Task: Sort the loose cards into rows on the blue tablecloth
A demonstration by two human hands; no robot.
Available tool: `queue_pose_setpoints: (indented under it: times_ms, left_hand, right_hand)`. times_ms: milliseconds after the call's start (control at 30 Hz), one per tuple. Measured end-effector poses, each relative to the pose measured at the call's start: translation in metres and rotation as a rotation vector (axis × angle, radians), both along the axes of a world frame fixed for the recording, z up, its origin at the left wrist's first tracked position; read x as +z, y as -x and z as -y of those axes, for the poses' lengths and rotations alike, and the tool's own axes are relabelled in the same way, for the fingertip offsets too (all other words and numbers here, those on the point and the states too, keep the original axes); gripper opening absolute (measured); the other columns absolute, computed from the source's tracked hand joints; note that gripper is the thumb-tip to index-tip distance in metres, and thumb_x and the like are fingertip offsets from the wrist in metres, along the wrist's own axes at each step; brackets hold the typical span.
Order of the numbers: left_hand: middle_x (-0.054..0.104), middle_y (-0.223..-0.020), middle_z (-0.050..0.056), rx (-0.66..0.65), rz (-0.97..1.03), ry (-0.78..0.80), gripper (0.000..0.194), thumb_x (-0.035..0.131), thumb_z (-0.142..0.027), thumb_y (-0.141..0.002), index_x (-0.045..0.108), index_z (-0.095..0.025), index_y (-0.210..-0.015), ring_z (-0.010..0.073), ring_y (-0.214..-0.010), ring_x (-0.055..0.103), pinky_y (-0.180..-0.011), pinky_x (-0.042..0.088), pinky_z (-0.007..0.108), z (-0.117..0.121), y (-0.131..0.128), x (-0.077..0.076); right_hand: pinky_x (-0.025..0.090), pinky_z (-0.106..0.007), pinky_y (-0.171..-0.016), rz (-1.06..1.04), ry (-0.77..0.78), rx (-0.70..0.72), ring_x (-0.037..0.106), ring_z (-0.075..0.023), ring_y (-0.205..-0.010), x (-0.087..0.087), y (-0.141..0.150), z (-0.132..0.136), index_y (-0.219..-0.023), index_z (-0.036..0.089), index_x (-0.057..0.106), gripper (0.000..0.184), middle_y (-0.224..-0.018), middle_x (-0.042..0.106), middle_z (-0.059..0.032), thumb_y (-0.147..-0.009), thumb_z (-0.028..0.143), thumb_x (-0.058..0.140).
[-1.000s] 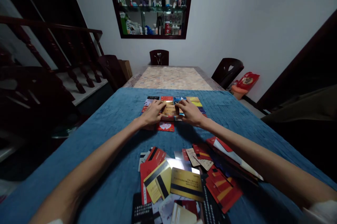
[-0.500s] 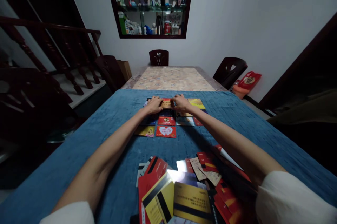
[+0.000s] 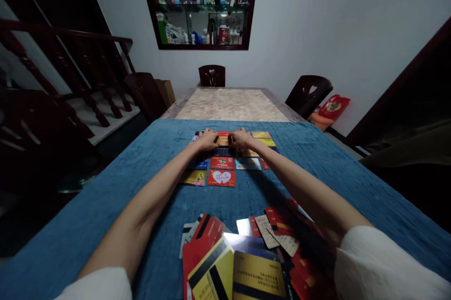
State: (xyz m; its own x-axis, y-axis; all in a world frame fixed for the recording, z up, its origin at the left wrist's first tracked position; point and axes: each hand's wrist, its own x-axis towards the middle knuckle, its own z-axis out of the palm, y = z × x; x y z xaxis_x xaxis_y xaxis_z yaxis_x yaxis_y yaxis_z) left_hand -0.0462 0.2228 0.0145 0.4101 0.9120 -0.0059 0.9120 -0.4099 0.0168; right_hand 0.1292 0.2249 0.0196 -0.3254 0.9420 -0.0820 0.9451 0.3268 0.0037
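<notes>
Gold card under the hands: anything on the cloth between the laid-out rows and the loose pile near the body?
Head view: between the red heart card and the loose pile lies only bare blue cloth, crossed above by both forearms.

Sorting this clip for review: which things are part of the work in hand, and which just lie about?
In hand:
left hand and right hand on the gold card
laid-out cards
loose card pile

Lying about:
blue cloth
chairs
wall shelf
red bag

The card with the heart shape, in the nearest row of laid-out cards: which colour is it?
Red, with a white heart; the heart card shows in the head view.
</notes>
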Motion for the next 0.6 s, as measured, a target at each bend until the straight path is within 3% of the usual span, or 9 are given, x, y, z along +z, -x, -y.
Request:
queue_pose_setpoints:
  times_ms: [433, 600]
  left_hand:
    - [0.06, -0.123, 0.011, -0.001, -0.004, 0.022, 0.037, 0.055, -0.021, -0.081, 0.06, -0.023, -0.118, 0.0339, -0.123, 0.044, -0.099, 0.039, 0.052, -0.0014, -0.0003, -0.0023]
    - [0.062, -0.117, 0.01, -0.002, -0.002, 0.023, 0.032, 0.056, -0.021, -0.079, 0.064, -0.023, -0.11, 0.0341, -0.121, 0.044, -0.099, 0.039, 0.052, -0.0005, -0.0008, -0.0007]
  right_hand:
    - [0.047, -0.038, -0.085, -0.004, 0.0, -0.005, 0.051, -0.0347, -0.12, 0.0006, -0.0004, 0.0019, -0.117, 0.029, 0.07, 0.036, -0.121, 0.068, -0.0091, -0.083, 0.032, 0.06]
    - [0.046, -0.037, -0.087, 0.004, -0.002, 0.011, 0.055, -0.032, -0.117, 0.0017, -0.0001, 0.002, -0.115, 0.028, 0.071, 0.033, -0.116, 0.071, -0.0084, -0.084, 0.031, 0.059]
